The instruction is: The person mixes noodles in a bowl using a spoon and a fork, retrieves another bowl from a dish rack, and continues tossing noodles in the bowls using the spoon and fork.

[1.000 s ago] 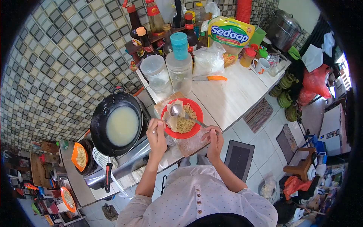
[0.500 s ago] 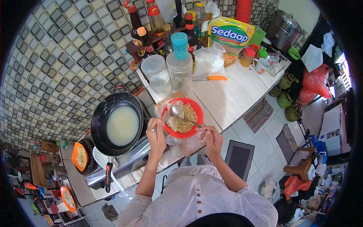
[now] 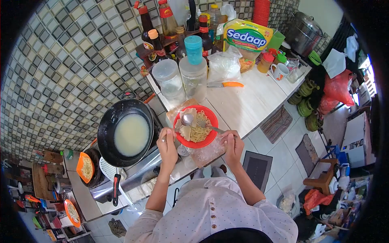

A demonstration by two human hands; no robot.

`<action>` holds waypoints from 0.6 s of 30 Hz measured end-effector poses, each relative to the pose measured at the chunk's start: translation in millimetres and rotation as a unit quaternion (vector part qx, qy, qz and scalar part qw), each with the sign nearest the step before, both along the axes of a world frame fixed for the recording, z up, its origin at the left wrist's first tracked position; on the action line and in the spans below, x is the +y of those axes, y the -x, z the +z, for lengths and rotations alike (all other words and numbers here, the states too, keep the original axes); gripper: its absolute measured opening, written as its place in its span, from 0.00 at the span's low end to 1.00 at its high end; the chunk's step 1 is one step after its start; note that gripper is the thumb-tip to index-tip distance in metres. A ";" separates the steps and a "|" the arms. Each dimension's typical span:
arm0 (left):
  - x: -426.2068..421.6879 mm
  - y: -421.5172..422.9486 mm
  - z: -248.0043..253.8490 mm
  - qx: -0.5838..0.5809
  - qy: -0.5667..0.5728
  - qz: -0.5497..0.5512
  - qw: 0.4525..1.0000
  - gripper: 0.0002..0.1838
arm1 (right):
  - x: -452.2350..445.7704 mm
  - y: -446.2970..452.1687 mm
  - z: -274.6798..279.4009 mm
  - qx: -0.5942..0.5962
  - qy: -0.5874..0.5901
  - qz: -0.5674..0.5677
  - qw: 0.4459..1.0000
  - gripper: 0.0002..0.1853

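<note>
A red bowl (image 3: 214, 115) of noodles (image 3: 197, 133) stands at the counter's edge, with pale flat pieces (image 3: 184, 131) on the left side of the food. My left hand (image 3: 167, 148) is closed at the bowl's left rim around the handle of a metal spoon (image 3: 187, 118), whose bowl rests over the noodles. From the right, my right hand (image 3: 232, 149) grips a fork (image 3: 214, 129) with its tines in the noodles. Clear plastic (image 3: 204, 155) lies under the bowl.
A black wok (image 3: 104, 121) of cloudy liquid sits left on the stove, beside a slotted ladle (image 3: 107, 168) and an orange bowl (image 3: 82, 175). Behind stand clear jars (image 3: 166, 79), sauce bottles (image 3: 146, 26) and a Sedaap pack (image 3: 247, 36). An orange-handled knife (image 3: 231, 84) lies on the counter.
My right hand has moved slightly right and its fingers now wrap closer around the fork handle. The fork lies flatter, its tines more visible. My left hand and the spoon have barely shifted.
</note>
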State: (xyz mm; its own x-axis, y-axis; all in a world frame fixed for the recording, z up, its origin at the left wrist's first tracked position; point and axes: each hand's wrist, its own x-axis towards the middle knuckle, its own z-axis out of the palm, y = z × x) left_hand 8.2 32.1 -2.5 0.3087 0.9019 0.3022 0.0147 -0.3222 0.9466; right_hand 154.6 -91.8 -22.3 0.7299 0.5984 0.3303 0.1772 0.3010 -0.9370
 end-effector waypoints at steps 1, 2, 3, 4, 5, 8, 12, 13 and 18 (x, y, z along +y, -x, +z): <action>-0.6 -0.1 0.3 -0.038 0.037 -0.004 0.999 0.15 | 0.0 0.6 -2.7 -0.005 0.013 0.006 1.000 0.12; -0.6 0.1 -0.1 -0.037 0.038 -0.004 0.999 0.15 | -0.2 0.9 -4.1 -0.009 0.027 0.011 1.000 0.12; -0.5 0.3 -0.7 -0.071 0.051 0.001 0.996 0.15 | -0.5 1.0 -2.8 -0.009 0.027 0.011 1.000 0.12; -0.4 0.7 -1.3 -0.104 0.064 0.006 0.992 0.15 | -0.9 1.5 -0.3 -0.030 0.044 0.016 0.998 0.14; -0.1 1.8 -1.9 -0.104 0.064 0.007 0.993 0.15 | -1.1 1.9 0.9 -0.050 0.062 0.021 0.997 0.16; 1.3 6.1 -2.7 -0.142 0.107 0.045 0.983 0.14 | -2.2 -1.2 -4.9 -0.055 0.058 0.015 0.997 0.12; -0.5 12.1 6.2 -0.228 0.118 0.110 0.960 0.14 | -3.3 -1.7 -3.9 -0.026 0.042 0.008 0.999 0.12; 1.0 18.0 4.7 -0.245 0.103 0.112 0.957 0.14 | -4.8 -2.2 -2.7 -0.018 0.032 0.000 0.999 0.13; -1.3 30.3 6.8 -0.262 0.099 0.127 0.952 0.14 | 0.8 -0.6 2.2 -0.026 0.009 -0.013 1.000 0.16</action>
State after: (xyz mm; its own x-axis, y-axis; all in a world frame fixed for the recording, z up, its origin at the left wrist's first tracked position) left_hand -22.1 30.8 4.3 -0.0726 0.9826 0.1708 -0.4221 -0.1854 0.8874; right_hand 155.3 -91.0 -20.1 0.7270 0.5861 0.3577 0.2337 0.2786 -0.9316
